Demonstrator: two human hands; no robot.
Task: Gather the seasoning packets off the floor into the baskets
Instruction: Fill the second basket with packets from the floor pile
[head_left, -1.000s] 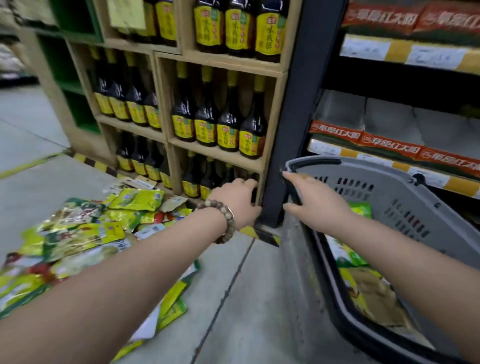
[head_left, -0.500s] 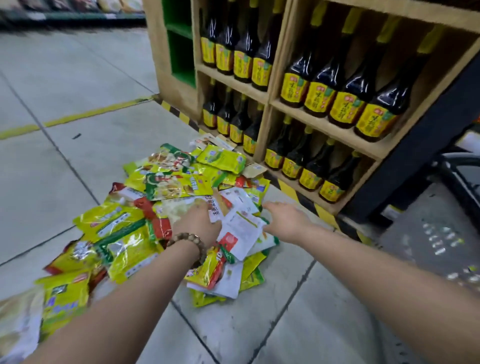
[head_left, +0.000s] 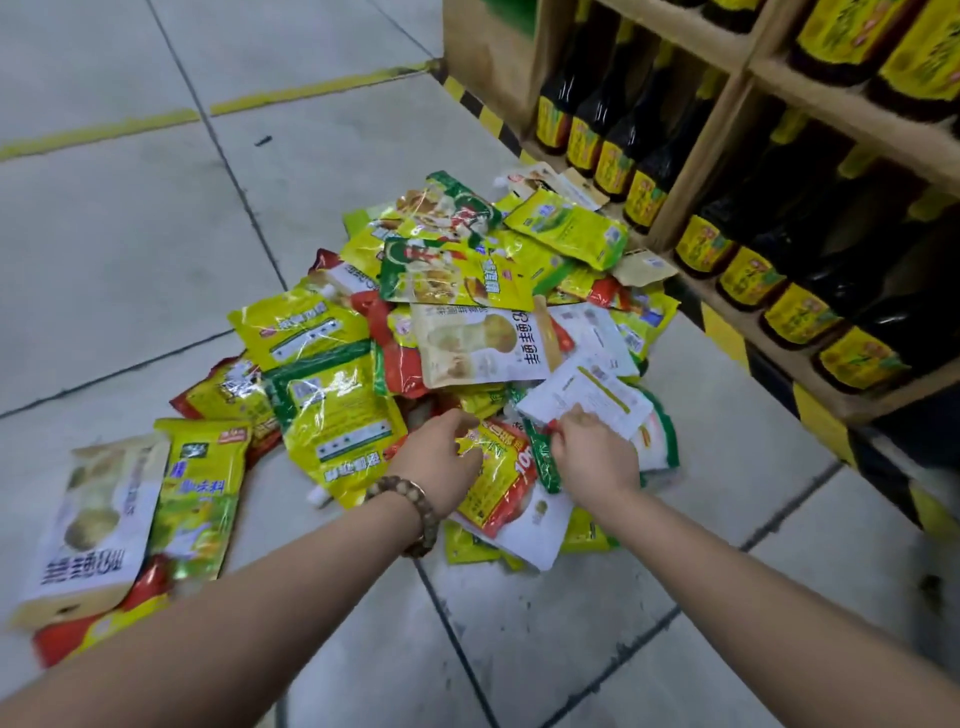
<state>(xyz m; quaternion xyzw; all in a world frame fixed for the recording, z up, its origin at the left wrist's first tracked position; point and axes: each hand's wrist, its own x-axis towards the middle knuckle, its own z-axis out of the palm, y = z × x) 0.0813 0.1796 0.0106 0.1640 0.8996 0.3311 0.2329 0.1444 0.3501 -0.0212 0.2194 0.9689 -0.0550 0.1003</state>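
Observation:
A heap of seasoning packets (head_left: 452, 322), mostly yellow, green, red and white, lies on the grey tiled floor beside a shelf. Both my hands are at the near edge of the heap. My left hand (head_left: 441, 460), with a bead bracelet on the wrist, curls its fingers onto a yellow and red packet (head_left: 498, 483). My right hand (head_left: 595, 457) pinches the lower edge of a white packet (head_left: 589, 392) that lies on top of the heap. No basket is in view.
A wooden shelf (head_left: 706, 156) of dark bottles with yellow labels stands at the right, with black and yellow hazard tape (head_left: 724, 332) along its base. A yellow line (head_left: 156, 122) crosses the floor at the back. Loose packets (head_left: 98, 514) lie at the left.
My view has swung left, away from the grey basket and down to the heap. Both hands left the basket rim and reached down to the packets at the near edge.

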